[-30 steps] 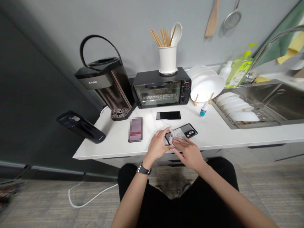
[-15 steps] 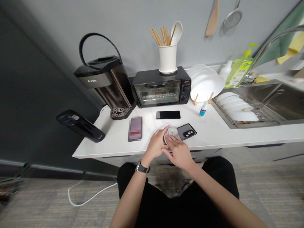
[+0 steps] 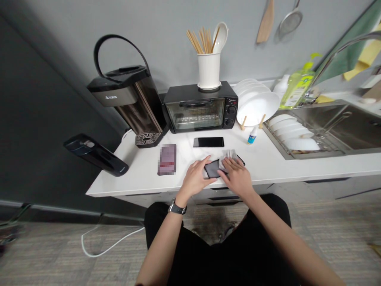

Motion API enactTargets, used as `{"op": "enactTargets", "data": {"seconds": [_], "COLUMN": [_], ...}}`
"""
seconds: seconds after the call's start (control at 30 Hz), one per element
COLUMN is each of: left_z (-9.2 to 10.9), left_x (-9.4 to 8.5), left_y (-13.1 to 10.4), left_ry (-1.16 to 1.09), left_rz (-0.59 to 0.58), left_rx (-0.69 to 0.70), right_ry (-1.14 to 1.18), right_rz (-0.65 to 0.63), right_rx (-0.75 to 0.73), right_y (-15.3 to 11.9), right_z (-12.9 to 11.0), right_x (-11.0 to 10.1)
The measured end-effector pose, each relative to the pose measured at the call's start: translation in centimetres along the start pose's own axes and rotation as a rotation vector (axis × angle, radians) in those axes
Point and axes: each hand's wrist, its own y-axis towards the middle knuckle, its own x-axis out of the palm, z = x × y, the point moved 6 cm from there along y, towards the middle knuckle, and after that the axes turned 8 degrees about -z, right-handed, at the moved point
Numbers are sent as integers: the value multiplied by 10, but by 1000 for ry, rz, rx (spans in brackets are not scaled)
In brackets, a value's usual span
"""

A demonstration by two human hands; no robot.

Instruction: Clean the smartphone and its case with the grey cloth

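A grey-backed phone (image 3: 212,169) lies on the white counter near its front edge. My left hand (image 3: 195,178) grips the phone's left end between thumb and fingers. Over the phone's right part, my right hand (image 3: 237,175) presses a crumpled pale cloth (image 3: 229,154), which hides the camera lenses. Behind them a black phone (image 3: 208,142) lies flat, and a small white bottle with a blue label (image 3: 252,136) stands to its right. A purple item, pixelated (image 3: 167,159), lies left of my hands.
A dark flask (image 3: 99,155) lies at the counter's left, beside a water dispenser (image 3: 127,99). A toaster oven (image 3: 199,113) carries a utensil cup (image 3: 208,71). White plates (image 3: 257,108) stand in a rack left of the sink (image 3: 357,123).
My right hand has moved right with the cloth, onto the phone's camera end. My left hand now holds the phone's left end, and more of the phone's back shows between my hands.
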Motion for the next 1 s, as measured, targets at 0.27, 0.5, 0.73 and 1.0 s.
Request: {"op": "enactTargets", "data": {"seconds": [0.27,0.5,0.73,1.0], "left_z": [-7,-1,-5,-5], "left_x": [2,2,0,-1], "left_y": [-1,1,-2,-5], "left_ry": [1,7,-27,-22], "left_rz": [-23,-4,-40,-15], "left_rx": [-35,-15,-3,-14], "right_ry": [165,-46,165,156], "right_rz": [-105,4,-47,-87], "right_rx": [-159,69,-85,-81], "right_y": [-20,-29,2,-30], "right_z": [-43,38,-51,-7], "right_x": [1,-21,8,-14]}}
